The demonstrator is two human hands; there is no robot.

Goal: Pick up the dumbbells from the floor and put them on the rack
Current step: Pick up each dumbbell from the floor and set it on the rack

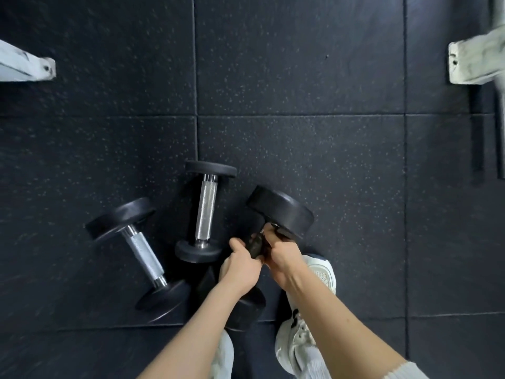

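Both hands are gripping the handle of the held dumbbell [278,212], a black one with thick round heads, low in the middle of the view. The left hand [240,265] and the right hand [278,255] are closing side by side around its bar, fingers wrapped fully, hiding most of the handle. Its far head is pointing up and to the right; its near head is sitting under the left forearm, and whether it is touching the floor cannot be told.

Just to the left, the middle dumbbell [206,212] is lying on the floor [300,77] with its knurled silver handle running away from the person, its near head just beside the left hand. The left dumbbell [142,253] is lying angled beyond it. A white shoe [303,324] is standing right of the held weight.

Ahead and to the right, dark speckled rubber tiles are lying bare. Pale frame feet [470,61] are showing at the upper corners.
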